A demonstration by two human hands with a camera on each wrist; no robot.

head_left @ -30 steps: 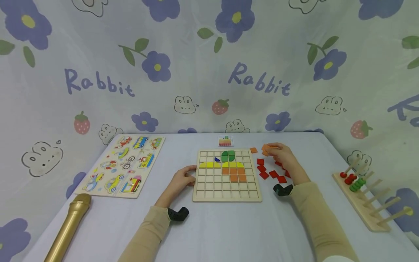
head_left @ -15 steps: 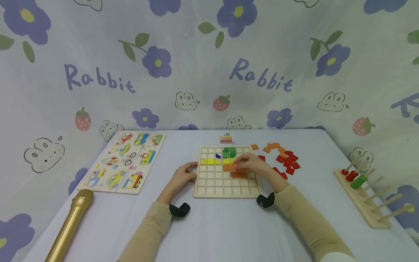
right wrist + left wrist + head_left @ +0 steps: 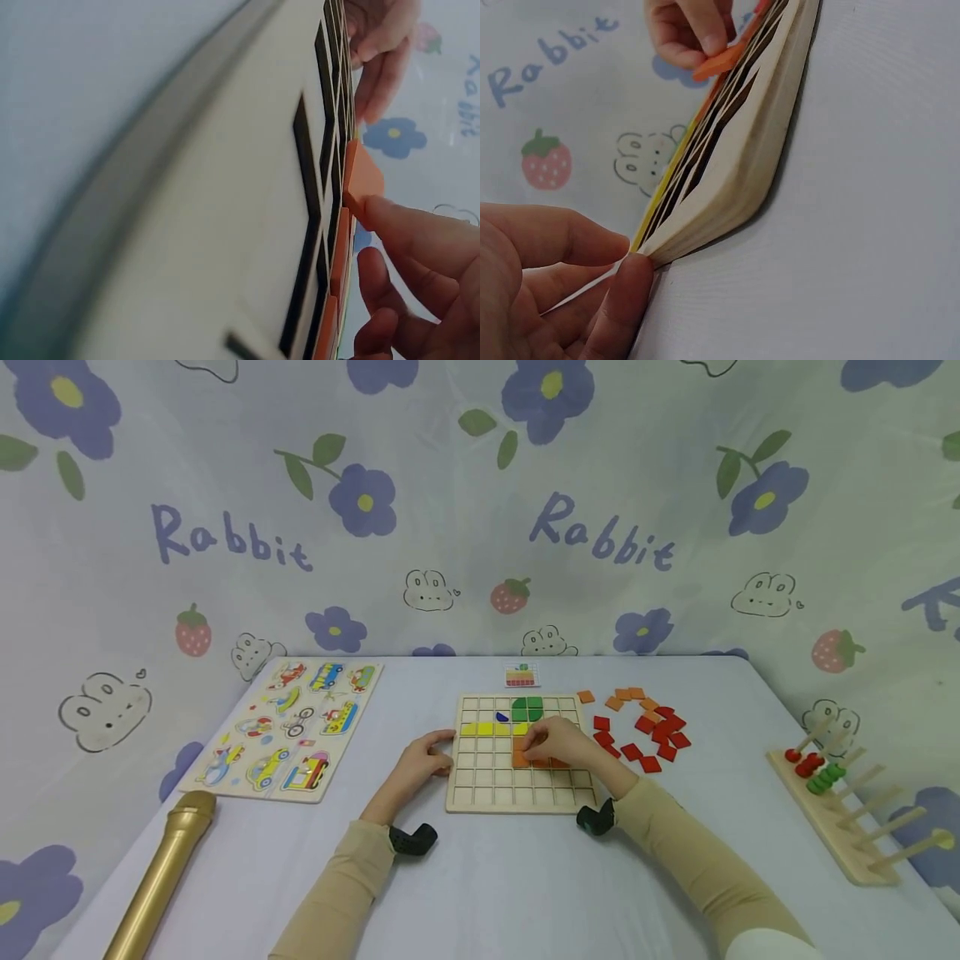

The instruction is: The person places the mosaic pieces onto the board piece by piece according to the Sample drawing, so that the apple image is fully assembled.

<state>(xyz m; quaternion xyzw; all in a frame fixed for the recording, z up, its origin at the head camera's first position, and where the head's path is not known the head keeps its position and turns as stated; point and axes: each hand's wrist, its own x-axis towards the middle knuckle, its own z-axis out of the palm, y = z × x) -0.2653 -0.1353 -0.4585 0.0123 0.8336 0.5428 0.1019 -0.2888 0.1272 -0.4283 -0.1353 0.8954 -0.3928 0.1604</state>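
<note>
The right hand had its fingers clamped on an orange square tile; the left hand, fingers apart, touched the pale wooden grid board.

in the middle of the head view, the grid board is lying on the table with placed tiles sitting in its upper and middle cells, a card lying behind it, and loose tiles spreading to its right. the left hand is pinching the grid board's left edge, and the right hand is holding one tile near its middle. at the frame's left the puzzle board is lying with the microphone before it, the peg stand is sitting at the far right, and the backdrop is hanging behind the table.
</note>
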